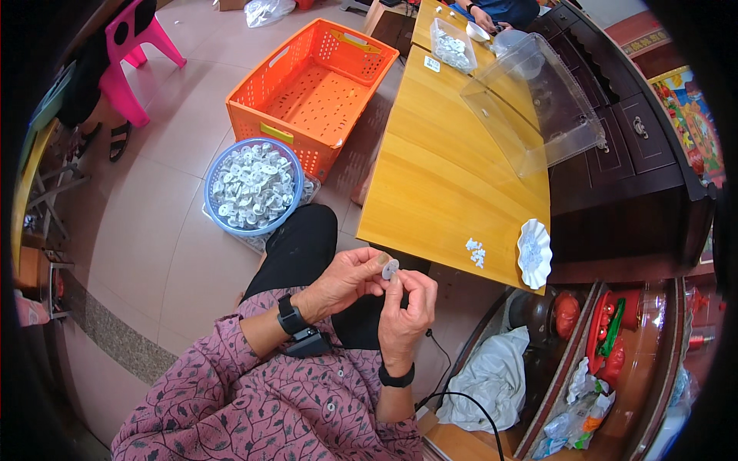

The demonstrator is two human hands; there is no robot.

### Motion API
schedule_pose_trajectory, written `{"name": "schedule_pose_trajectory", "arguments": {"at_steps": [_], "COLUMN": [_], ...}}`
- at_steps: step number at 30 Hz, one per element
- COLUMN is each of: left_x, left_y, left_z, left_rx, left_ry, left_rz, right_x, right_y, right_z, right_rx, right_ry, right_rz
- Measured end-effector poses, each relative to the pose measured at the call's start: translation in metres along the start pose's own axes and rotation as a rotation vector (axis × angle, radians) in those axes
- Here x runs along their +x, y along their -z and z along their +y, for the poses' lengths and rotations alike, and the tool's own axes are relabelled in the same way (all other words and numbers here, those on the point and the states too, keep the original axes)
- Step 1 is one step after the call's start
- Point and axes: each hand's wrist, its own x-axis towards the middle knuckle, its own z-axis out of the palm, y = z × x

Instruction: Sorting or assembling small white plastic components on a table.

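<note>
Between my two hands, above my lap, is a small round white plastic part (390, 269). My left hand (350, 280) pinches it with thumb and fingertips from the left. The thumb and curled fingers of my right hand (407, 311) close on its lower right side. Past my left hand, a blue basket (212, 201) stands full of similar white and grey plastic parts (257, 184). Several tiny white pieces (476, 252) lie loose on the yellow wooden table (430, 177), near a white scalloped dish (544, 257) with small clear pieces in it.
An orange crate (307, 92) stands behind the blue basket. On the table are a clear plastic box lid (530, 107) and a tub of white parts (452, 46). Another person's hand (483, 19) is at the far end. A pink stool (127, 69) stands far left; dark drawers (638, 138) line the right.
</note>
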Motion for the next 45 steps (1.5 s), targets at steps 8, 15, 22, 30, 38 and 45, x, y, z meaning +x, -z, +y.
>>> {"name": "schedule_pose_trajectory", "arguments": {"at_steps": [8,15,22,30,38,45], "left_x": [-0.002,-0.0031,-0.0032,-0.0035,-0.0052,-0.0058], "left_y": [0.0,0.0002,0.0021,0.0032,0.0026,0.0026], "left_z": [0.0021,0.0054,0.0037,0.0015,0.0056,0.0068], "left_rx": [0.088,-0.006,-0.049,-0.023,-0.059,-0.084], "left_ry": [-0.021,0.063,0.075,0.044,0.048,0.061], "left_rz": [0.034,0.0,0.008,0.018,-0.007,-0.051], "right_x": [-0.0007,-0.002,-0.0023,-0.0024,-0.0022,-0.0009], "right_y": [0.0017,0.0003,-0.0018,-0.0039,-0.0003,0.0004], "right_z": [0.0034,0.0039,0.0021,-0.0006,0.0,-0.0046], "right_rx": [0.023,0.101,0.098,0.075,0.032,0.038], "right_ry": [-0.004,-0.089,-0.104,-0.092,-0.016,-0.019], "right_rz": [-0.035,-0.015,-0.019,0.002,-0.032,-0.033]}}
